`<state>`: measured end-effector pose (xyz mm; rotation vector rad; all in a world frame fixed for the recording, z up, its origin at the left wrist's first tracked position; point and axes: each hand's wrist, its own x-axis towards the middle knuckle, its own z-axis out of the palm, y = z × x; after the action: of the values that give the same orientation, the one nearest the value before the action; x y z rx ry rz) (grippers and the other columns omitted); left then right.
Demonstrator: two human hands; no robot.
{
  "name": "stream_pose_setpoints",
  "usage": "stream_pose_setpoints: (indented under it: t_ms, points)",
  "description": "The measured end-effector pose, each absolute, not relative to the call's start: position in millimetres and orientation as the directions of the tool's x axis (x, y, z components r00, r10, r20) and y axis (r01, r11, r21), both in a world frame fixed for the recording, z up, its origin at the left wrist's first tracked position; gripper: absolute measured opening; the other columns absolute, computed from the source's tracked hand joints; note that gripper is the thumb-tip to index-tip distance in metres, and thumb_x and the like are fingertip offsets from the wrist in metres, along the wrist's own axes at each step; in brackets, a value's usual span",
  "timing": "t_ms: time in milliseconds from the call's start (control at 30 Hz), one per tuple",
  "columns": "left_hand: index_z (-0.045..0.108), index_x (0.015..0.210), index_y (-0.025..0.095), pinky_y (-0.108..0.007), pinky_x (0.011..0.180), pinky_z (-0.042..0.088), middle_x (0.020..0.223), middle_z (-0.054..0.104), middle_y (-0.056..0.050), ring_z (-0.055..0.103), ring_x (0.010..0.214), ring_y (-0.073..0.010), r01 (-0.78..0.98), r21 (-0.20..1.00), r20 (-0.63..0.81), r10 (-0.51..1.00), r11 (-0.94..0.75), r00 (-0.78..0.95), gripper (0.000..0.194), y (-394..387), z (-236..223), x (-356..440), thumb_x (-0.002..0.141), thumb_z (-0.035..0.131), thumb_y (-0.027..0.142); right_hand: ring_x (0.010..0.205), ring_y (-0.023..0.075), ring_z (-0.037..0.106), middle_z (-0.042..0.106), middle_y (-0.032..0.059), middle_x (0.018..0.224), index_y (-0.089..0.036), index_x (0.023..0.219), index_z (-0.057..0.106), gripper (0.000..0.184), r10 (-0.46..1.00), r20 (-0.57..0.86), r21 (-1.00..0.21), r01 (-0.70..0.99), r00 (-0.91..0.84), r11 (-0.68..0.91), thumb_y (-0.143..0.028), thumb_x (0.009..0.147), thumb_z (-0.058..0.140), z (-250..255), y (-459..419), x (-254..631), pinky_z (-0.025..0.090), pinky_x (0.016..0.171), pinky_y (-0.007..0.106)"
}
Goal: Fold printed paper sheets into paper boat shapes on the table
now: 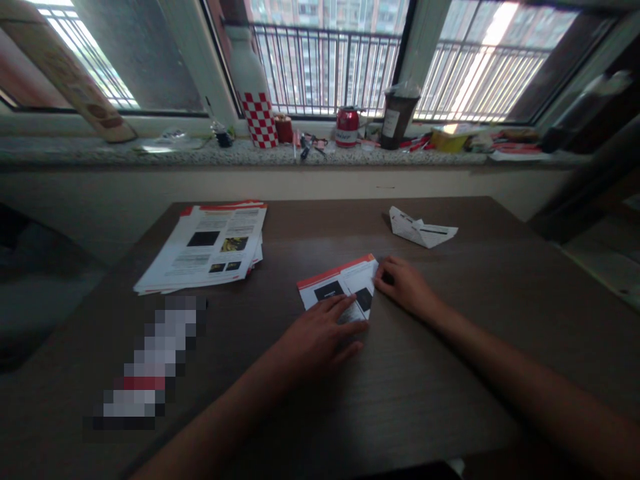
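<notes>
A folded sheet of printed paper (356, 279) with a red band along its far edge lies on the dark table in front of me. My left hand (333, 327) rests flat on its near part with the fingers spread, covering some of the print. At the paper's right edge, my right hand (397, 280) has thumb and fingers curled together at the corner. Whether the fingertips pinch that edge or only press beside it is hard to make out. Beyond the right hand sits a folded paper boat (420, 230) with printed text.
A stack of printed sheets (215, 243) lies at the table's far left, with a pixelated object (155, 363) nearer me. Along the windowsill (190, 155) stand a red-and-white checked bottle (257, 117), a red can (347, 127), a dark lidded cup (399, 117) and small clutter.
</notes>
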<state>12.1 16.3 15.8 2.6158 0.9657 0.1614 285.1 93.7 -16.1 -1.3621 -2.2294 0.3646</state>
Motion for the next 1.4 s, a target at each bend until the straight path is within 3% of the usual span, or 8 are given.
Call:
stream_pose_setpoints:
  t_ms: [267,433,567,633,733,833,1033,1400]
  points:
    - [0.059,0.147,0.038,-0.06,0.117,0.042,0.171,0.033,-0.007,0.039,0.152,-0.0388,0.61,0.369,-0.014,0.652,-0.701,0.758,0.041,16.8,14.5,11.7,0.106,0.058,0.044,0.081,0.0222,0.061,0.065,0.0063,0.089,-0.021,0.08,0.064,0.011,0.9,0.307,-0.433,0.797,-0.309,0.421,-0.021,0.09,0.068,-16.6,148.2,302.2,0.048,0.077,0.036]
    - [0.051,0.154,0.037,-0.057,0.116,0.043,0.169,0.038,-0.008,0.042,0.15,-0.0372,0.619,0.339,-0.008,0.656,-0.709,0.755,0.048,17.5,13.8,13.4,0.106,0.056,0.046,0.085,0.0249,0.065,0.068,0.0086,0.093,-0.02,0.092,0.068,0.014,0.898,0.339,-0.434,0.8,-0.281,0.414,-0.03,0.098,0.061,-12.9,130.6,305.6,0.052,0.079,0.04]
    - [0.045,0.158,0.035,-0.054,0.115,0.045,0.165,0.043,-0.009,0.045,0.147,-0.0348,0.631,0.315,0.041,0.674,-0.709,0.737,0.052,17.9,8.5,14.3,0.108,0.052,0.048,0.122,0.0309,0.065,0.069,0.0136,0.133,-0.023,0.129,0.068,0.031,0.843,0.341,-0.426,0.731,-0.416,0.533,-0.037,0.105,0.054,-7.5,98.2,302.1,0.052,0.104,0.052]
    - [0.048,0.156,0.033,-0.054,0.116,0.044,0.164,0.043,-0.01,0.045,0.147,-0.0349,0.635,0.303,0.05,0.677,-0.71,0.734,0.05,17.5,6.3,14.5,0.108,0.051,0.048,0.142,0.0327,0.053,0.052,0.0123,0.159,-0.028,0.151,0.054,0.048,0.781,0.272,-0.387,0.679,-0.563,0.624,-0.039,0.105,0.055,-6.2,80.5,300.2,0.046,0.115,0.056]
    - [0.047,0.156,0.033,-0.054,0.116,0.044,0.165,0.042,-0.01,0.045,0.147,-0.0351,0.637,0.299,0.049,0.678,-0.711,0.734,0.051,17.1,4.2,14.3,0.108,0.052,0.048,0.158,0.0337,0.031,0.031,0.0078,0.173,-0.033,0.165,0.035,0.066,0.695,0.165,-0.301,0.635,-0.7,0.711,-0.045,0.105,0.058,-6.3,59.1,300.5,0.03,0.126,0.061]
    - [0.047,0.157,0.034,-0.054,0.117,0.042,0.167,0.038,-0.009,0.044,0.148,-0.0358,0.637,0.296,0.054,0.678,-0.712,0.733,0.051,17.1,2.2,13.4,0.108,0.052,0.049,0.16,0.032,0.024,0.019,0.0032,0.176,-0.038,0.168,0.024,0.073,0.636,0.085,-0.281,0.594,-0.767,0.754,-0.048,0.104,0.059,-8.2,47.4,303.2,0.023,0.13,0.06]
    - [0.046,0.156,0.034,-0.056,0.117,0.043,0.169,0.036,-0.01,0.043,0.148,-0.037,0.642,0.283,0.038,0.677,-0.713,0.735,0.051,17.1,1.5,12.8,0.107,0.054,0.047,0.16,0.0311,0.024,0.015,0.0019,0.176,-0.039,0.168,0.019,0.075,0.635,0.055,-0.296,0.595,-0.77,0.747,-0.049,0.105,0.058,-12.6,45.2,306.4,0.019,0.131,0.059]
    - [0.05,0.154,0.037,-0.055,0.115,0.045,0.169,0.036,-0.007,0.046,0.145,-0.0357,0.639,0.29,0.028,0.674,-0.712,0.738,0.048,16.9,8.4,13.8,0.107,0.054,0.047,0.157,0.0328,0.032,0.025,0.0008,0.173,-0.04,0.166,0.028,0.075,0.648,0.118,-0.346,0.581,-0.753,0.737,-0.044,0.101,0.066,-11.7,46.4,306.4,0.027,0.129,0.059]
